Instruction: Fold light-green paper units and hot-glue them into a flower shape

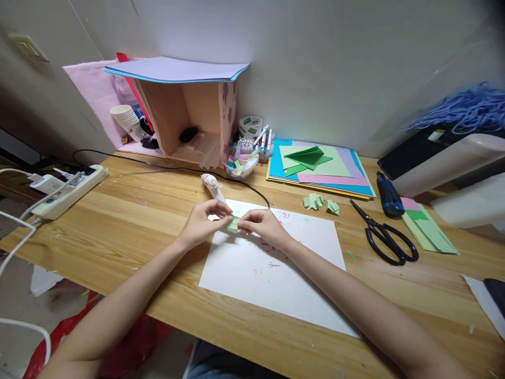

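My left hand [205, 221] and my right hand [263, 226] meet over a white sheet [276, 273] on the wooden desk [138, 226]. Both pinch a small folded piece of light green paper [233, 225] between fingertips and thumbs. The fingers of each hand are closed on it. Two other small folded green pieces [319, 202] lie on the desk to the right, past the sheet's far corner.
Black scissors [389, 239] and a dark utility knife [387, 196] lie at right. A stack of coloured paper [319, 166] sits at the back, with a bowl of scraps [240, 163], markers [262, 138] and an open box [189, 121]. A power strip [67, 189] is at left.
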A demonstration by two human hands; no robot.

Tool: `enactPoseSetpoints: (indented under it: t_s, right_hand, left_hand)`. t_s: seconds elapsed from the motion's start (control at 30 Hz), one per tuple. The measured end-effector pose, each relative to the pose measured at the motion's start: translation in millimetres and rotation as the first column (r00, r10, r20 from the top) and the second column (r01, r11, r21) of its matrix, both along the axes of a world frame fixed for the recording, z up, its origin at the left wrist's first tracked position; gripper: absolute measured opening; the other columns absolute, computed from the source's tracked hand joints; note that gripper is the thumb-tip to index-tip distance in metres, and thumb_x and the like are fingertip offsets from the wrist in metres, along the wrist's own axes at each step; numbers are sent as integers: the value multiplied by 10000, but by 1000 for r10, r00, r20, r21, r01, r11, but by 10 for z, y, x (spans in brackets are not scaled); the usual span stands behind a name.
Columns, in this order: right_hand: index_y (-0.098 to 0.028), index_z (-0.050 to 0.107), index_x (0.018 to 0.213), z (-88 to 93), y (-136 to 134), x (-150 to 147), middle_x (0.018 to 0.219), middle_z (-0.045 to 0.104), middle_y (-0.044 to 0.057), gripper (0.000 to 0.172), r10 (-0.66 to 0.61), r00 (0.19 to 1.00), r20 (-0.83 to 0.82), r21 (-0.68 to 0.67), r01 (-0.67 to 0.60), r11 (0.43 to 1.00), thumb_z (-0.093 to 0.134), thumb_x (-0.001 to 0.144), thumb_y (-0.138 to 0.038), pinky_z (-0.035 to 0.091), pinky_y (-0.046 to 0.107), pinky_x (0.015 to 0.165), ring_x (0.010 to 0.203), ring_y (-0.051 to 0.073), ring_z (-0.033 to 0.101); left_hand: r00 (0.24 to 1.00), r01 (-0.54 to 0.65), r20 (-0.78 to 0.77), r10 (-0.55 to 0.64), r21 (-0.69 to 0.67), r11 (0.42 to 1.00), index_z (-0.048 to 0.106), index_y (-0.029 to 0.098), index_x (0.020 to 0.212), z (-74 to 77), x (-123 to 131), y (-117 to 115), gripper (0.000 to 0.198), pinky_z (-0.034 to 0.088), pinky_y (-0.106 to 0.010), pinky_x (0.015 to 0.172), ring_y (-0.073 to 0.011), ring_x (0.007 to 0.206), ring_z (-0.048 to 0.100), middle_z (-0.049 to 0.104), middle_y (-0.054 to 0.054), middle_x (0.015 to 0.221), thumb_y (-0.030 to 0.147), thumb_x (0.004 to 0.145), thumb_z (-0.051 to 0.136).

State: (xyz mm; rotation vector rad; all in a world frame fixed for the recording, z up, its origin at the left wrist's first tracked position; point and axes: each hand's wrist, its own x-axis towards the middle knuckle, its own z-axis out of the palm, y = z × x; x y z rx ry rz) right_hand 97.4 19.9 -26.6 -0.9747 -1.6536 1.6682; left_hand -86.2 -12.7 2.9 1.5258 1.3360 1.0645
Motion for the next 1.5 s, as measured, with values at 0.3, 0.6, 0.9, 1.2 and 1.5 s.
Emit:
enactPoseSetpoints:
  t_s: [0.3, 0.6, 0.9, 1.2, 1.5]
  right_hand:
    - [-139, 684, 692, -17, 6, -31, 716, 672, 43, 193, -160, 980, -116, -123, 146, 982, 697, 642, -325, 464, 248, 584, 565, 96, 557]
    - [-144, 699, 646, -10, -8, -35, 646, 663, 33, 186, -247, 958, -147, -159, 224, 962, 744, 571, -307, 467, 258, 559, 539, 95, 537]
    - [-145, 717, 669, 12, -30, -51, 635, 667, 42, 182, -188, 976, -107, -108, 177, 978, 729, 586, -306, 455, 260, 576, 551, 106, 541]
    - [-138, 668, 645, -5, -46, -47, 584, 614, 11, 158, -121, 988, -98, -19, 119, 993, 686, 651, -294, 422, 245, 572, 554, 101, 521]
    - [-147, 684, 674, 27, -30, -63, 694, 666, 40, 202, -160, 977, -139, -83, 150, 985, 674, 662, -348, 467, 253, 574, 552, 95, 541]
  left_hand:
    - [996, -83, 21, 82, 13, 996, 619, 137, 771, 75, -92, 19, 226, 491, -260, 691, -161, 741, 616, 662, -55, 787, 302, 639, 698]
    - [990, -112, 87, 114, -35, 993, 610, 138, 764, 65, -138, 54, 277, 498, -256, 672, -153, 718, 612, 660, -46, 764, 330, 604, 727]
    - [995, -74, 67, 76, -33, 997, 613, 143, 712, 31, -27, 20, 271, 510, -290, 705, -165, 718, 611, 659, -46, 743, 356, 592, 729]
    - [999, -32, 32, 32, 14, 999, 618, 143, 726, -1, -13, 23, 216, 497, -276, 705, -165, 727, 616, 662, -42, 742, 318, 630, 700]
    - [991, -123, 50, 123, 3, 992, 611, 145, 716, 48, -53, 39, 244, 492, -278, 701, -171, 733, 612, 659, -47, 743, 343, 612, 710]
